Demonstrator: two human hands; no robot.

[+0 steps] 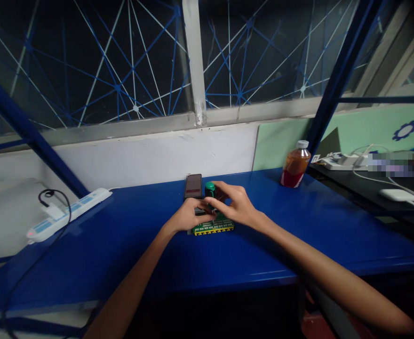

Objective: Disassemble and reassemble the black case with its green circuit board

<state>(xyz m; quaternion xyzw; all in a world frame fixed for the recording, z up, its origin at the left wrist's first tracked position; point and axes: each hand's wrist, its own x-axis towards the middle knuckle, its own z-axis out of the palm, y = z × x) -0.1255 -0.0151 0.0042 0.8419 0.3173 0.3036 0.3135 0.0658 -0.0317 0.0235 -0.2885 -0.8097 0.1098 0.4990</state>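
A screwdriver [210,188] with a green-and-black handle stands upright in front of me, its lower end above a green circuit board [214,226] with a yellow-marked front edge. My right hand [235,203] is closed around the handle, thumb on the near side. From the left, my left hand [189,215] reaches over the board, its thumb and fingers bent together near the screwdriver's lower end. What those fingertips pinch is hidden. The board lies on the blue table [150,235], partly covered by both hands.
Behind my left hand lies a dark, phone-like device [193,185]. A white power strip [69,214] with a plugged-in black cable is at the left. A bottle of reddish drink [295,165] stands at the back right. On the dark side table [362,188] are white cables and a charger.
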